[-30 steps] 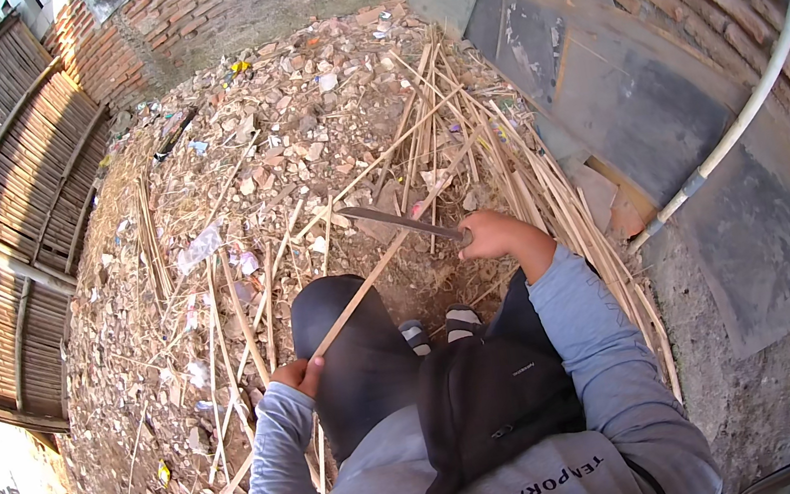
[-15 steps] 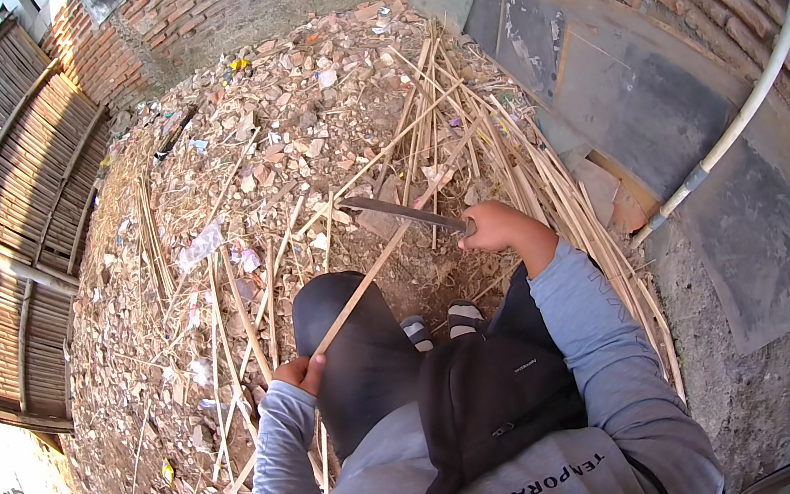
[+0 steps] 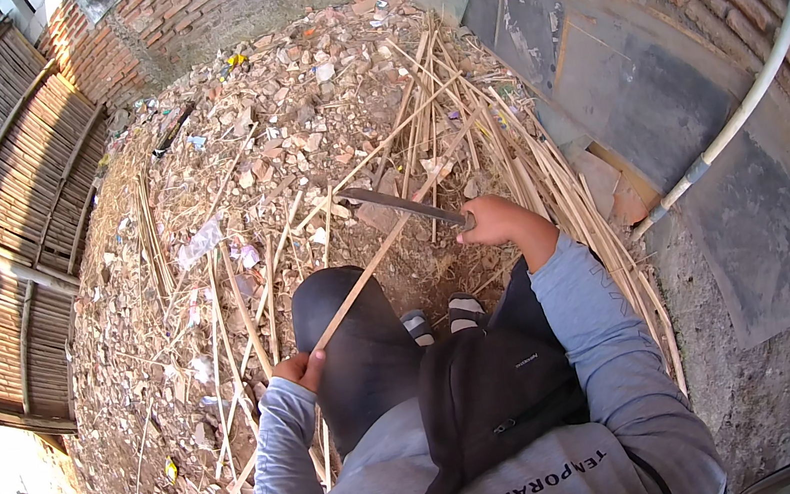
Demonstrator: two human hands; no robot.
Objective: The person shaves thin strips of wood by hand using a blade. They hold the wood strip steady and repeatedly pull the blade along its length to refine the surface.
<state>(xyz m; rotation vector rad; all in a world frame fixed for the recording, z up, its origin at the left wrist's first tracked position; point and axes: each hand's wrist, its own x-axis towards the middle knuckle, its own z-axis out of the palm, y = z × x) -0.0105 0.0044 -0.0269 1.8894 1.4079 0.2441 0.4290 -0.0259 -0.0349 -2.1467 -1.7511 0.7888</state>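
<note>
In my left hand (image 3: 302,371), closed by my left knee, is one end of a long, flat bamboo strip (image 3: 354,299). The strip slants up and away to the right over my dark-trousered thigh. My right hand (image 3: 502,220) grips the handle of a machete (image 3: 399,203) in front of my right knee. Its long dark blade points left and slightly away, crossing the strip beyond my knee. Whether the blade touches the strip, I cannot tell. A black bag (image 3: 495,384) rests across my lap.
Bamboo strips lie piled (image 3: 547,175) along the right, with others scattered at the left (image 3: 226,352). Broken brick and litter (image 3: 295,109) cover the ground. Dark panels (image 3: 637,102) and a pale pole (image 3: 749,103) lean at the right; a bamboo fence (image 3: 6,211) stands left.
The machete blade has shifted very slightly along the strip. Both hands keep their grips and almost the same places.
</note>
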